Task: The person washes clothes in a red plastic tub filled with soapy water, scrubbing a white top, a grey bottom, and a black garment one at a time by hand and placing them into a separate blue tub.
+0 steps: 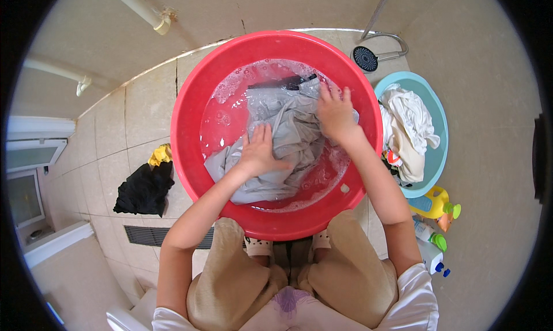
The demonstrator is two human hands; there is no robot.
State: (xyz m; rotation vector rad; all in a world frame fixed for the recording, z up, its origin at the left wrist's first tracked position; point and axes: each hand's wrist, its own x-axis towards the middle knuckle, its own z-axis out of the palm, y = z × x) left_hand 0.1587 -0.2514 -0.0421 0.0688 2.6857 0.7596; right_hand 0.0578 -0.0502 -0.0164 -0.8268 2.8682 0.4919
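A large red plastic basin (276, 227) stands in front of me, holding soapy water. A wet grey garment (293, 128) with a dark band at its far edge lies in it, partly under water. My left hand (261, 154) rests on the garment's left part, fingers apart and palm down. Over the garment's right side is my right hand (336, 112), its fingers spread near the far right of the cloth. Neither hand is closed round the fabric. A small pale piece (344, 188) sits on the basin's inner wall at the lower right.
Right of the basin stands a light-blue tub (443, 136) of white clothes, with detergent bottles (438, 203) below it. A shower head (365, 58) lies on the tiles beyond. Black cloth (144, 188) and yellow cloth (160, 154) lie left, near a floor grate (147, 236).
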